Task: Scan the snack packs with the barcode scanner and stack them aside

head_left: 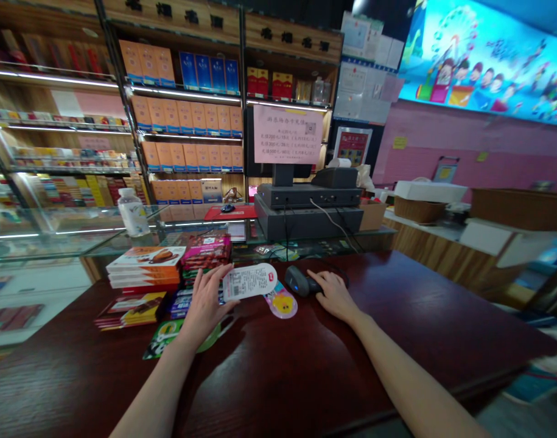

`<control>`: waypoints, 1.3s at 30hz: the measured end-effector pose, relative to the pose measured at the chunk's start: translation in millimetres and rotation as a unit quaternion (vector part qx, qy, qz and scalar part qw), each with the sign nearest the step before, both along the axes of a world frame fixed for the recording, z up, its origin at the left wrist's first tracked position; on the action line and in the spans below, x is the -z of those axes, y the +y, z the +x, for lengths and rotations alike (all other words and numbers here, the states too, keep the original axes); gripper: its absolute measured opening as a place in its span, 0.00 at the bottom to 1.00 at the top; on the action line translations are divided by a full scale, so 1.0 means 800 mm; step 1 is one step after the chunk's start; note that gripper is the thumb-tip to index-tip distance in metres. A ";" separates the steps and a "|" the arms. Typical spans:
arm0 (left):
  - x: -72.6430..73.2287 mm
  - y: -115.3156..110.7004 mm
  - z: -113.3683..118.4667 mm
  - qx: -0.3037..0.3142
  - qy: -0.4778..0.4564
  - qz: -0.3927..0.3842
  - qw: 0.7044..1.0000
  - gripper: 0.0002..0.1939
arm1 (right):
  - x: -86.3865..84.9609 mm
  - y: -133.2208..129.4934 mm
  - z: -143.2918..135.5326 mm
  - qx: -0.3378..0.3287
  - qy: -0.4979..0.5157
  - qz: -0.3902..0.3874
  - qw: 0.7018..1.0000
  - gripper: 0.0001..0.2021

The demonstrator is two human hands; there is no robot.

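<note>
Pinched between thumb and fingers of the left hand (209, 299), a stiff, flat white card (251, 281) with rounded end and small print; against the right hand (335, 296), a dark plastic scanner (301, 281), firmness of grip impossible to tell. On the glossy reddish-brown wooden worktop (278, 377), a rounded pink-and-yellow pack (282, 304) near the scanner, a thin green pack (165, 339) partly behind the left forearm, and stacked cardboard boxes (143, 267) farther left.

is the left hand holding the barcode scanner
No, the left hand holds a white printed package, and the scanner is at the right hand.
</note>
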State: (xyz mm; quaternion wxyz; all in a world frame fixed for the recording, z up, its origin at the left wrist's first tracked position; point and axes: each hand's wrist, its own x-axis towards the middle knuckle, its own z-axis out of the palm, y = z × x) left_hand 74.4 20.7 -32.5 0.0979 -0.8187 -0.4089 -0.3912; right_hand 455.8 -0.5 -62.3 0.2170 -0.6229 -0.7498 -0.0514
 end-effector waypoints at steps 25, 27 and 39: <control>-0.001 -0.005 0.010 0.030 -0.015 -0.004 0.999 0.38 | -0.057 -0.007 -0.102 -0.180 0.039 0.111 0.977 0.40; -0.002 -0.006 0.011 0.036 -0.017 -0.015 0.999 0.38 | -0.054 -0.007 -0.107 -0.190 0.040 0.114 0.974 0.40; -0.003 -0.007 0.013 0.092 -0.033 -0.062 0.993 0.40 | -0.039 -0.017 -0.112 -0.203 0.070 0.154 0.964 0.33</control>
